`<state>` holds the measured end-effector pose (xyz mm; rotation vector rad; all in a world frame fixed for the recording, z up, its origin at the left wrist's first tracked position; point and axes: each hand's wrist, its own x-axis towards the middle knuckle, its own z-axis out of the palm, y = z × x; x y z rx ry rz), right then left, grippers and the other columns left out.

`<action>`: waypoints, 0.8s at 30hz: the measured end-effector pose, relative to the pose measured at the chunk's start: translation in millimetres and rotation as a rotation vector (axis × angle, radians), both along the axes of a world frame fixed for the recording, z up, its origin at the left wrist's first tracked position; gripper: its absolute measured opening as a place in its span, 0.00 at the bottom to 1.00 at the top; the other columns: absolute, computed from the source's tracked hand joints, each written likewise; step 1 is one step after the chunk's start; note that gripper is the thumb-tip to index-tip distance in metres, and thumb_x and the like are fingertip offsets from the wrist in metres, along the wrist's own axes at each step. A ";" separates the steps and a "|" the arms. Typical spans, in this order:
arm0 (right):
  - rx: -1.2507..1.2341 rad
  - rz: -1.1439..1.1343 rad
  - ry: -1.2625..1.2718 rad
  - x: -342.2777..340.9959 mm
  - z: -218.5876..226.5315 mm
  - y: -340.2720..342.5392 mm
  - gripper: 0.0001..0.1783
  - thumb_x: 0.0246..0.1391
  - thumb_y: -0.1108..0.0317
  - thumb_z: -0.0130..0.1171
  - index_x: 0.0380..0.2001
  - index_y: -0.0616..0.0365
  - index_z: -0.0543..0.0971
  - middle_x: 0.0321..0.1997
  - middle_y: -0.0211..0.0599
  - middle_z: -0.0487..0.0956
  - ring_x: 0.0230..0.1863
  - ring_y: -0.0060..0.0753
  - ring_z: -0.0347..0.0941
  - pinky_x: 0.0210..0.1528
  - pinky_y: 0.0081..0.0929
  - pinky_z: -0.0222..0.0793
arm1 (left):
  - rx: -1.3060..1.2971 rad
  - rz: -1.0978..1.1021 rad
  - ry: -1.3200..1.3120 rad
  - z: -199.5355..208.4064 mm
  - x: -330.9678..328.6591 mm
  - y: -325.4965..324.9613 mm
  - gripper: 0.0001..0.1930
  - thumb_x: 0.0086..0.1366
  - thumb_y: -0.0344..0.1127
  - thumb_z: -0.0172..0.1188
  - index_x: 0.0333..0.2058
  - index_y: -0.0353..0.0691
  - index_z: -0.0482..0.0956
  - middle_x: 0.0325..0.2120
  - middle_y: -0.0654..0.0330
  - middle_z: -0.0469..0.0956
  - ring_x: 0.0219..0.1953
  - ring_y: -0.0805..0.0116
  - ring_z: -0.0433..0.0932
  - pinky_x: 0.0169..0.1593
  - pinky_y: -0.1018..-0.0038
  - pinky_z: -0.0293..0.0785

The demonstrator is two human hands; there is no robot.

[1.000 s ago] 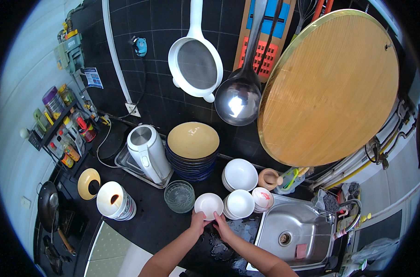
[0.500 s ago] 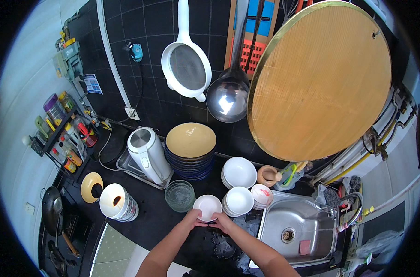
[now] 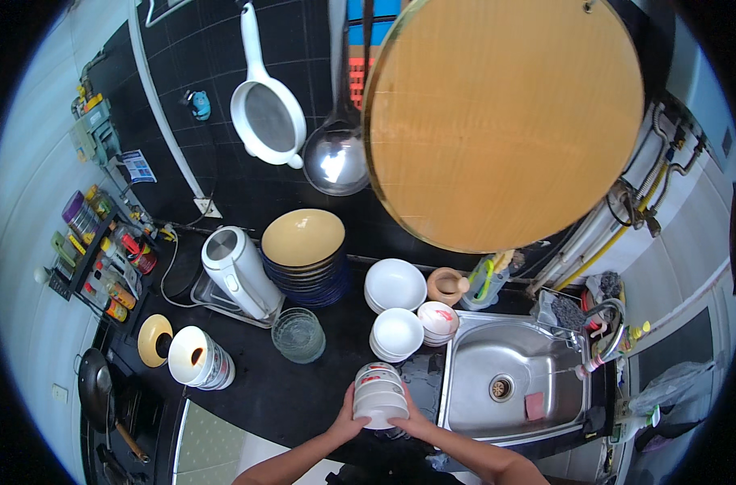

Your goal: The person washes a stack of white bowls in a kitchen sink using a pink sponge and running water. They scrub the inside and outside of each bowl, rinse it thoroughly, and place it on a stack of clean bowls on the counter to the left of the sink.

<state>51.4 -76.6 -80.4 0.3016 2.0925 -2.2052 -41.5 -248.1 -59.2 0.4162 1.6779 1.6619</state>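
Observation:
Between my two hands is a stack of several small white bowls with red marks on some, tipped so that their outer sides show. My left hand grips the stack's left side and my right hand its right side. Just beyond it stand more white bowls: a small stack, a larger stack and a stack with a red pattern inside. A clear glass bowl sits further left on the black counter.
On the right is a steel sink with a pink sponge. A wooden mortar, tall stacked yellow-lined bowls and a white kettle line the back. A white tub stands left. A round wooden board hangs above.
The bowls in my hands have come nearer to me and tipped over, so their stacked sides now show instead of the top bowl's inside. The view has shifted to the right.

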 end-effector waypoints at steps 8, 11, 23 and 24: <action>0.357 -0.184 0.326 37.6 104.7 95.2 0.63 0.35 0.73 0.63 0.60 0.60 0.24 0.63 0.50 0.49 0.64 0.39 0.47 0.63 0.31 0.44 | 0.270 -0.319 0.574 81.2 5.4 118.1 0.51 0.48 0.26 0.59 0.60 0.34 0.27 0.59 0.42 0.44 0.62 0.53 0.48 0.61 0.67 0.46; 0.672 -0.175 0.404 45.8 145.0 139.7 0.67 0.33 0.65 0.68 0.58 0.62 0.22 0.62 0.51 0.52 0.63 0.40 0.50 0.63 0.33 0.44 | 0.405 -0.411 0.789 131.6 4.2 166.1 0.54 0.45 0.28 0.62 0.59 0.33 0.25 0.61 0.41 0.37 0.63 0.51 0.44 0.62 0.67 0.44; 1.228 -0.200 0.442 107.5 203.8 243.4 0.67 0.31 0.55 0.69 0.56 0.68 0.26 0.58 0.53 0.60 0.59 0.45 0.57 0.63 0.34 0.43 | 0.460 -0.665 0.989 203.1 34.0 266.8 0.65 0.38 0.35 0.70 0.57 0.35 0.17 0.60 0.38 0.26 0.62 0.47 0.46 0.63 0.66 0.47; 1.283 -0.169 0.413 111.6 202.3 250.5 0.69 0.31 0.55 0.69 0.56 0.68 0.24 0.58 0.54 0.60 0.60 0.45 0.57 0.63 0.35 0.40 | 0.471 -0.644 1.042 202.4 35.5 271.6 0.65 0.38 0.35 0.70 0.57 0.35 0.17 0.60 0.38 0.26 0.62 0.47 0.46 0.62 0.66 0.47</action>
